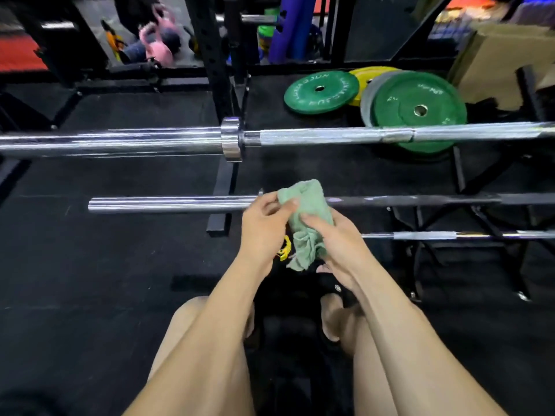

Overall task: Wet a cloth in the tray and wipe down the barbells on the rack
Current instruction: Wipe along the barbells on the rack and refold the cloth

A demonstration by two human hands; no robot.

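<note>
Fingers [271, 205] of the left hand [264, 226] curl against the upper left edge of the green cloth [309, 223], thumb pinching it near the top; fingers of the right hand [336, 238] wrap round its lower right side, thumb laid across the front. Both hands meet just below the centre of the frame, forearms reaching up from the bottom edge and converging, with bare knees beneath them. The cloth is bunched, its top lying in front of the middle barbell [168, 204] and its loose end hanging down between the wrists.

Three barbells run across the frame: the top barbell [120, 141], thick and chrome with a collar at centre; the middle one, chrome left of the hands and dark to the right; and the low barbell [435, 235], seen only at the right. All rest on a black rack [462, 181].

Two green plates [320, 91] lie and lean at the upper right, with one yellow plate [372, 72] and one grey plate [368, 97] partly hidden behind them. One small yellow clip [285, 250] shows beside the left wrist. Black floor mat [90, 280] fills the left.
</note>
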